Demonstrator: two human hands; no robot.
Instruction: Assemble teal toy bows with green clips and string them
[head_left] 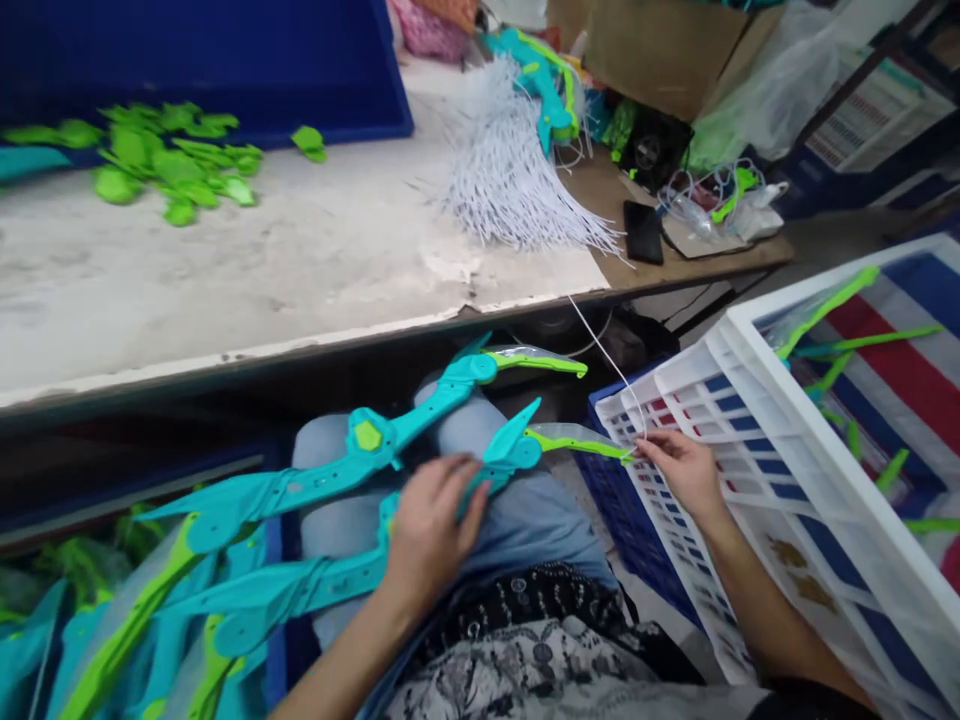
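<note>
Found nearer teal-and-green bow across lap, alongside a second bow. Grasped its middle with left hand; pinched white cord at green tip with right hand. Judged light, stiff, smooth plastic (perhaps fragile at that thin tip); best gripped at thick middle. Read long axis as left to right, rising slightly, with tip toward white crate.

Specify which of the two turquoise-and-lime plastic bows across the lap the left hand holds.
The turquoise-and-lime plastic bow nearer the torso: the left hand grasps its middle. The other, nearer the white table, is unheld, its angular lime emblem exposed.
</note>
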